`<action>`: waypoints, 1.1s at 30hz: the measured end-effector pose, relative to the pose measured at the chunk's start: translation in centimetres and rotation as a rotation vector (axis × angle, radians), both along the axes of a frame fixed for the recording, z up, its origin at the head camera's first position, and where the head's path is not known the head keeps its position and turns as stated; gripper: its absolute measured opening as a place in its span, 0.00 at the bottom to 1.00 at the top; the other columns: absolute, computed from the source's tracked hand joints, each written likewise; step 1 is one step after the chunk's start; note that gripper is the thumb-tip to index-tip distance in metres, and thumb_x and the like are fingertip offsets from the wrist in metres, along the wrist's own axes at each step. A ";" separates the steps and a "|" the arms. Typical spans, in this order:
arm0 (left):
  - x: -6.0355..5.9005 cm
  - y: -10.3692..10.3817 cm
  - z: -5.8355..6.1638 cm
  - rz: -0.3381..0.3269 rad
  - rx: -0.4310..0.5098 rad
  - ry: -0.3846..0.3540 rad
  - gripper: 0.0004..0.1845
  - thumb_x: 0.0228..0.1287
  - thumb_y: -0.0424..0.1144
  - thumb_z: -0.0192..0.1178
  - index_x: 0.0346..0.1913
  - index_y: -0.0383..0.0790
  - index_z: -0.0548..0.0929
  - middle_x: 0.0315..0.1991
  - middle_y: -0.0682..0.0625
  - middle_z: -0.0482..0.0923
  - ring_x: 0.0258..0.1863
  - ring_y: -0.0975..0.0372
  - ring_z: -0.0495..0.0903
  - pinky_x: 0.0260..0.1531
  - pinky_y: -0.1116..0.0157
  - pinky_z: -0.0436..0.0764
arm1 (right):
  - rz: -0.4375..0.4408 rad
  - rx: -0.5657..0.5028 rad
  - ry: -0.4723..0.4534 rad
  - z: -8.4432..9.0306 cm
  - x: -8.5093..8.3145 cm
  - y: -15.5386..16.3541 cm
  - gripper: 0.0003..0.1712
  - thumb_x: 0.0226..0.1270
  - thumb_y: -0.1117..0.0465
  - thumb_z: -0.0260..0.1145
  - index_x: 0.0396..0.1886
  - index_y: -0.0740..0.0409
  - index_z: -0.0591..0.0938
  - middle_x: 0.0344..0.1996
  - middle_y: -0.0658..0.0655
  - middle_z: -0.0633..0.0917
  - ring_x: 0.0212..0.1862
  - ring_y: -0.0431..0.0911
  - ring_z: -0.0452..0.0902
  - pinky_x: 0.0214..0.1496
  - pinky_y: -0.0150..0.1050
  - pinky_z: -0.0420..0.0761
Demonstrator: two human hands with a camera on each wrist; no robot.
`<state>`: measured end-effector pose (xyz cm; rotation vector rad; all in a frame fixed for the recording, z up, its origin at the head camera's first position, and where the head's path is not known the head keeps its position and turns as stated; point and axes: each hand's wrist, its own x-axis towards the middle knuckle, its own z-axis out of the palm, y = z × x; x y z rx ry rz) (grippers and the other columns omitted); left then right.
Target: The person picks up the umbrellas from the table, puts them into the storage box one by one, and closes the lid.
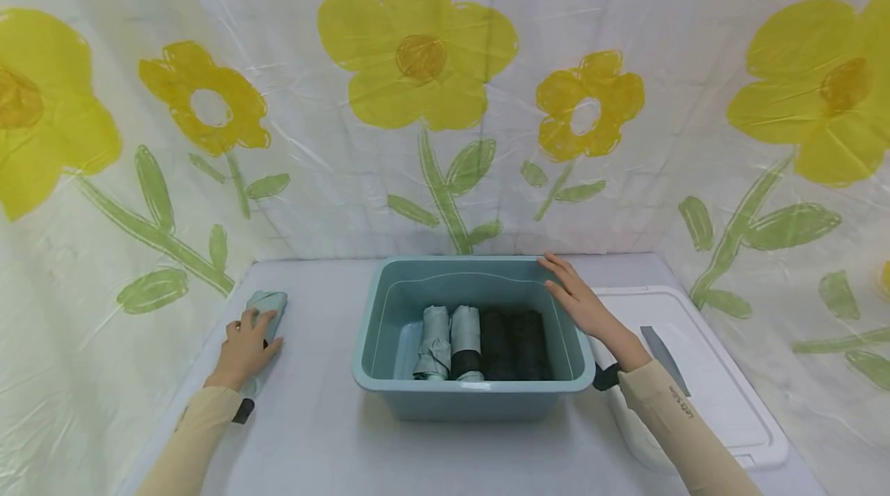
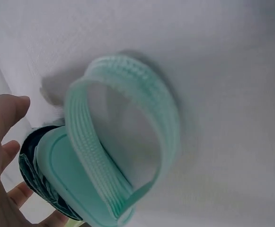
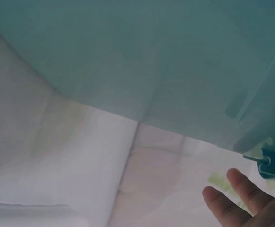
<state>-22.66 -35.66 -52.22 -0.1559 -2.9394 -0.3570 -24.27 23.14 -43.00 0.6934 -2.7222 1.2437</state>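
Counted from head view; 2 hands: left hand (image 1: 245, 345) on 1 folded mint umbrella (image 1: 267, 306) lying on the table, right hand (image 1: 580, 300) on the bin's right rim; 1 teal plastic bin (image 1: 389, 392), centre of table; inside it 4 folded umbrellas side by side: 2 pale grey-green (image 1: 436, 338), 2 black (image 1: 514, 341); so 5 umbrellas total, 4 in, 1 out; 1 white lid (image 1: 716, 388) flat at right w/ 1 grey handle strip (image 1: 664, 357); 1 table (image 1: 320, 434); left wrist view: 1 mint wrist strap loop (image 2: 128, 156) on that umbrella's end.
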 end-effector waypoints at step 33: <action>-2.8 -1.9 0.4 0.017 0.028 -0.099 0.29 0.58 0.45 0.59 0.61 0.41 0.64 0.59 0.28 0.51 0.36 0.32 0.64 0.15 0.55 0.70 | -0.002 0.014 -0.016 0.0 -0.1 0.0 0.27 0.75 0.62 0.46 0.71 0.60 0.56 0.71 0.63 0.50 0.71 0.61 0.44 0.63 0.66 0.53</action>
